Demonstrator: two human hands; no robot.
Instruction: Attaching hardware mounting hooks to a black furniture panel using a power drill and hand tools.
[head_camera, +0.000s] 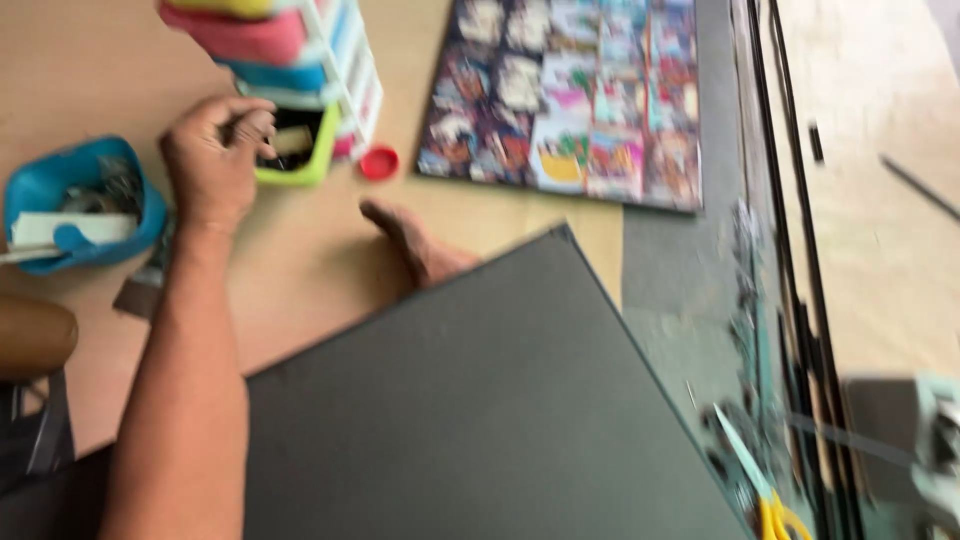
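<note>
My left hand (212, 165) reaches to the open green drawer (300, 150) at the bottom of a small stack of coloured drawers (300, 50). Its fingertips are pinched together at the drawer's mouth on a small thin piece that is too blurred to name. My right hand (415, 245) grips the upper left edge of a large dark grey board (480, 410), which is tilted and covers most of that hand. The board fills the lower middle of the view above the tan tabletop (290, 270).
A blue tub (50, 185) with small tools stands at the left. A red cap (379, 162) lies by the drawers. A colourful picture panel (570, 100) lies at the top. Yellow-handled scissors (765, 500) and long black strips (790, 250) are at the right.
</note>
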